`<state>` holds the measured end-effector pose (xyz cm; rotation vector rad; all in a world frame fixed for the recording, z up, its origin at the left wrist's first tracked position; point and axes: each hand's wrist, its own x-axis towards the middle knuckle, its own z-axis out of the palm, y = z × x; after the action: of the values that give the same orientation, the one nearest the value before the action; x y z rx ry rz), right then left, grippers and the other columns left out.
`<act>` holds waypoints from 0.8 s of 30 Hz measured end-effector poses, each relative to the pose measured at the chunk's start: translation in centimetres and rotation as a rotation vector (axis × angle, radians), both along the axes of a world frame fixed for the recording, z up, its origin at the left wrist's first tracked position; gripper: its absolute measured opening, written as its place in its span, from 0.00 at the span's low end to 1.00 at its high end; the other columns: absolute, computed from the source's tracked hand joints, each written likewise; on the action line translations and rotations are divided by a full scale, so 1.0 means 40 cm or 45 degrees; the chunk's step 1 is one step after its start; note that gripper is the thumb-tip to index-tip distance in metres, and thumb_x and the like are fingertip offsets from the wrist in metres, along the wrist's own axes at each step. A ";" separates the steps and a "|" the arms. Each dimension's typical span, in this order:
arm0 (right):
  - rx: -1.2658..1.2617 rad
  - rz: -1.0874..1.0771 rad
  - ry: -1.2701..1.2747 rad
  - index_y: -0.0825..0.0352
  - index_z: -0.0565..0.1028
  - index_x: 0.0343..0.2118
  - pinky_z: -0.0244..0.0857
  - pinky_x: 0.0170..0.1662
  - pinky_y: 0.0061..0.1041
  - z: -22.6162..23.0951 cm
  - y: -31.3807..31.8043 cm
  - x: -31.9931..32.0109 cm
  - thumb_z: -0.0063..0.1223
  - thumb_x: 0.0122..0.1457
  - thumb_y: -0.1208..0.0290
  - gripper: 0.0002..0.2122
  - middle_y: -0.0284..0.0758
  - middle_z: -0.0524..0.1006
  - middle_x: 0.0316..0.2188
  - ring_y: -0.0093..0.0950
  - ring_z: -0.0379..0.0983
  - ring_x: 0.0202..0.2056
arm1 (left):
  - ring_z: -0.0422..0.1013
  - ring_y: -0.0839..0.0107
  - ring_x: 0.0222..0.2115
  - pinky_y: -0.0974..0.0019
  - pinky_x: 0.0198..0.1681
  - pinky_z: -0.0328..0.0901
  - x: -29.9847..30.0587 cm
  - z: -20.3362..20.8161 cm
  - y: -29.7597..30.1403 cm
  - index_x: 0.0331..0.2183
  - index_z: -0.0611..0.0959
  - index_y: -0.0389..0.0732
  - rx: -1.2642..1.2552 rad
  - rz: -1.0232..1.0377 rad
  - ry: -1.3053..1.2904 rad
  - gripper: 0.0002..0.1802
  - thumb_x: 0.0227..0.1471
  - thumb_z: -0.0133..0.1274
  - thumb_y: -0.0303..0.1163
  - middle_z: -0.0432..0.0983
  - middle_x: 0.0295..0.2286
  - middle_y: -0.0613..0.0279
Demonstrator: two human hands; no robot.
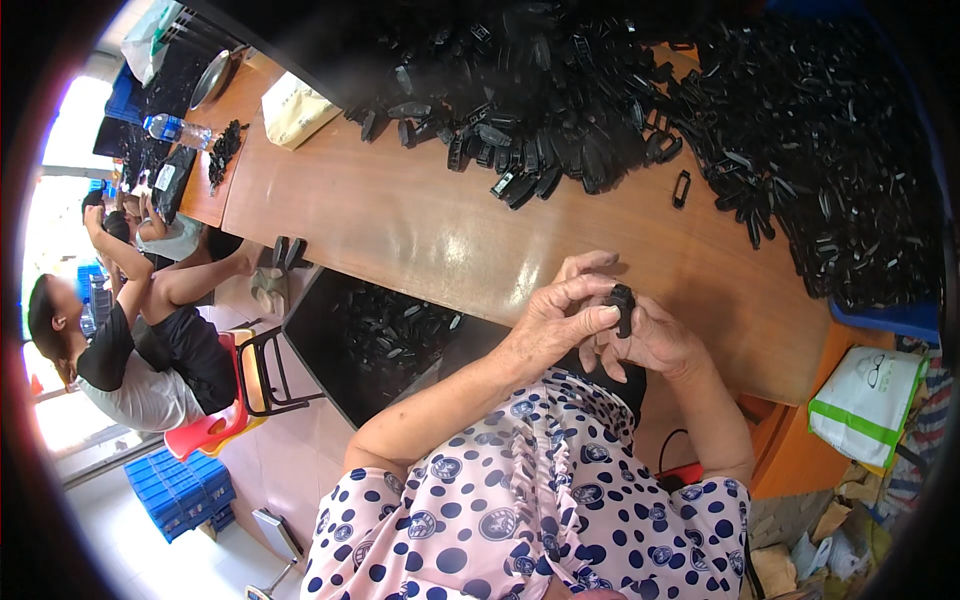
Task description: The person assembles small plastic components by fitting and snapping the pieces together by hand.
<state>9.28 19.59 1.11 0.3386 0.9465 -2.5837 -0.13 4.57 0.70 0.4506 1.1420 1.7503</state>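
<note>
Close in front of my body, at the table's near edge, both hands meet around a small black plastic part point(623, 308). My left hand point(565, 312) pinches it between thumb and fingers, with the upper fingers stretched beyond it. From the other side my right hand point(662, 338) has its fingers curled against the same part. The fingers partly cover the part, so its full shape is hidden. Beyond my hands lies a big heap of similar black plastic parts point(570, 110), some of them open oblong frames. A single black frame point(681, 189) lies apart from the heap.
A second heap of small black pieces point(850, 180) fills a blue tray point(885, 318) at right. Below the table edge stands a black bin point(330, 345) with more parts. A person point(130, 350) sits on a red chair point(205, 430) at left. A white-green bag point(868, 400) is at right.
</note>
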 end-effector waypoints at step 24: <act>0.676 -0.079 -0.052 0.67 0.68 0.44 0.60 0.25 0.14 -0.059 -0.036 -0.011 0.45 0.63 0.56 0.18 0.30 0.73 0.30 0.16 0.67 0.26 | 0.67 0.77 0.45 0.70 0.49 0.63 -0.028 -0.035 -0.015 0.49 0.75 0.40 -0.031 0.045 -0.203 0.21 0.58 0.51 0.42 0.73 0.42 0.65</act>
<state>8.82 18.16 -1.27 0.5619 1.6220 -2.3278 -1.26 3.96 -0.72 0.2723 1.0624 1.7674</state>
